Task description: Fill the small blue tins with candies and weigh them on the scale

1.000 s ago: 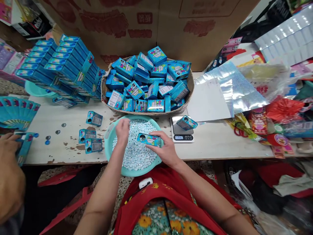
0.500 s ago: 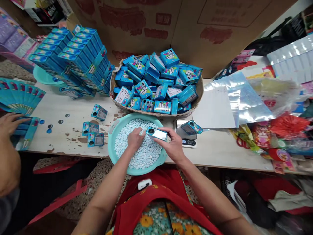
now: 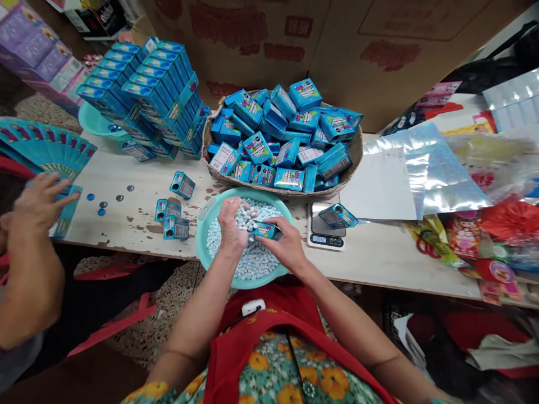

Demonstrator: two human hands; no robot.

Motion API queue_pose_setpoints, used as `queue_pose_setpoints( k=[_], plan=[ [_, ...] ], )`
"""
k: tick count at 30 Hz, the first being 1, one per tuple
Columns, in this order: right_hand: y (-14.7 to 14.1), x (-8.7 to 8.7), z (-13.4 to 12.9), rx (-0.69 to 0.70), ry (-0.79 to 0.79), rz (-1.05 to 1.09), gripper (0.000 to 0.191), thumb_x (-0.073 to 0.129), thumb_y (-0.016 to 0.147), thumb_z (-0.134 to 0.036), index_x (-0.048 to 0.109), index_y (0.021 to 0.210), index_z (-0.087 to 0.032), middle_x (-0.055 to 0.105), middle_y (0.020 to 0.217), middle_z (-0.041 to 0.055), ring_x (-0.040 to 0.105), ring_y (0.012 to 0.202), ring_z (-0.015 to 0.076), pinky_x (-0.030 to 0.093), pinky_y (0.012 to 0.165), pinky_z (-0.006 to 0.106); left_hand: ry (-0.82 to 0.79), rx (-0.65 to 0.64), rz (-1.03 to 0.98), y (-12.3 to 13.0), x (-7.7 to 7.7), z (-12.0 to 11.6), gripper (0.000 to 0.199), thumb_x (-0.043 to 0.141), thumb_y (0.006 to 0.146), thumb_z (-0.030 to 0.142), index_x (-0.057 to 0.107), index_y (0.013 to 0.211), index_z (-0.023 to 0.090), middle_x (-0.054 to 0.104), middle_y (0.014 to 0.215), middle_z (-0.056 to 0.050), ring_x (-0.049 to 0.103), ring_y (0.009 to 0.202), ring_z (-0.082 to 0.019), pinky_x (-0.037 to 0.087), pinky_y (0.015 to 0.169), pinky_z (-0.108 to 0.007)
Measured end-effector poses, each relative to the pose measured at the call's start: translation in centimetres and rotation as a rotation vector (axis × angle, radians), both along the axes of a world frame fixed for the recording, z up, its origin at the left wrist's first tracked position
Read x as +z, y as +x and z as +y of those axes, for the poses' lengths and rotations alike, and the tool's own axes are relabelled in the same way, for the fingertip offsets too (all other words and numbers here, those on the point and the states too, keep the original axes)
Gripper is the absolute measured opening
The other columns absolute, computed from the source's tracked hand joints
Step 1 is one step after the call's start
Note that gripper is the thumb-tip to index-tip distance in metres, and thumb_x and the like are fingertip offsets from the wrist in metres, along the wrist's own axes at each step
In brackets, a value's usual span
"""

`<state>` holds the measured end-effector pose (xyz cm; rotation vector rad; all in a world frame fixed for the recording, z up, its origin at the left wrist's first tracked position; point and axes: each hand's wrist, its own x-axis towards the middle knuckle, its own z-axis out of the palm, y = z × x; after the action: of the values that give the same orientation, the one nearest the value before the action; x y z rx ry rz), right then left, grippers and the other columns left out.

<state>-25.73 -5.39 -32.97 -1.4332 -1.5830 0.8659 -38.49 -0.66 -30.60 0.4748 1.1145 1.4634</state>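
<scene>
My left hand (image 3: 231, 229) is cupped round a heap of pale blue candies (image 3: 245, 216), tilted against the end of a small blue candy box (image 3: 266, 230). My right hand (image 3: 287, 244) grips that box, thumb and fingers on its sides, lying nearly level over the turquoise basin (image 3: 202, 247). Loose pale candies (image 3: 252, 266) fill the basin below both hands. To the right, another blue box (image 3: 338, 216) rests tilted on a small digital scale (image 3: 325, 240) with a lit display.
Behind the basin stands a carton tray (image 3: 205, 147) heaped with blue boxes. Several boxes (image 3: 176, 228) and round caps (image 3: 120, 197) lie to the left, near stacked boxes (image 3: 158, 84). A co-worker's hand (image 3: 40, 202) is at far left. White sheets (image 3: 385, 188) lie right.
My left hand has risen from the basin with a handful of candies and met the box. My right hand has turned the box towards it. The view has shifted slightly.
</scene>
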Motion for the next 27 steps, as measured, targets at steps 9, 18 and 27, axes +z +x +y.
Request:
queue_pose_setpoints(
  k=[9,18,27],
  plan=[
    [0.1,1.6,-0.2,0.031,-0.027,-0.023,0.031,0.075,0.069,-0.030,0.064,0.097,-0.021,0.067,0.095,0.0037,0.061,0.092,0.0217,0.047,0.085,0.036,0.132,0.009,-0.043,0.5,1.0,-0.1,0.023,0.062,0.076,0.034,0.050,0.066,0.017,0.051,0.058,0.002,0.056,0.053,-0.012,0.045,0.054,-0.026],
    [0.6,3.8,-0.9,0.005,0.006,-0.001,0.033,0.074,0.068,-0.034,0.065,0.097,-0.021,0.067,0.095,0.0032,0.062,0.090,0.0216,0.048,0.084,0.036,0.150,0.006,-0.030,0.9,2.8,-0.7,0.023,0.064,0.075,0.034,0.052,0.067,0.017,0.051,0.058,0.002,0.053,0.052,-0.011,0.043,0.053,-0.025],
    [0.4,3.0,-1.7,0.015,-0.008,0.002,0.037,0.073,0.067,-0.039,0.066,0.099,-0.021,0.068,0.097,0.0040,0.062,0.090,0.0228,0.048,0.085,0.038,0.129,0.045,0.055,1.2,2.7,-1.5,0.022,0.065,0.072,0.034,0.051,0.072,0.017,0.051,0.053,0.003,0.049,0.048,-0.010,0.039,0.049,-0.023]
  ],
)
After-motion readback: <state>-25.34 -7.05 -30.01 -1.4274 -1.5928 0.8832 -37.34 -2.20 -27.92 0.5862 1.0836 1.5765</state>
